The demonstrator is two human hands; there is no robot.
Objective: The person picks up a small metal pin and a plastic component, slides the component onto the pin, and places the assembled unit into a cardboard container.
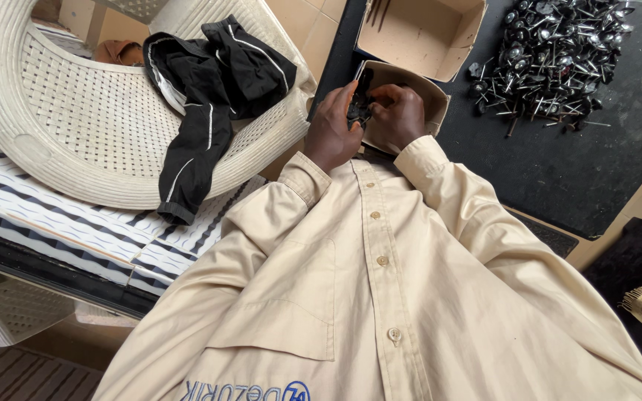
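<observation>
My left hand [331, 128] and my right hand [397, 116] meet in front of my chest, both closed around a small black part [359, 104]. They hover over a small open cardboard box [431, 95], whose inside is mostly hidden behind my fingers. Cream shirt sleeves [447, 186] cover both arms down to the cuffs. The exact shape of the black part cannot be made out.
A larger open cardboard box [417, 33] stands just beyond the small one. A heap of several metal pins with round heads [551, 56] lies on a dark mat [559, 163] at right. At left, a white woven plastic chair [76, 126] holds a black garment [209, 89].
</observation>
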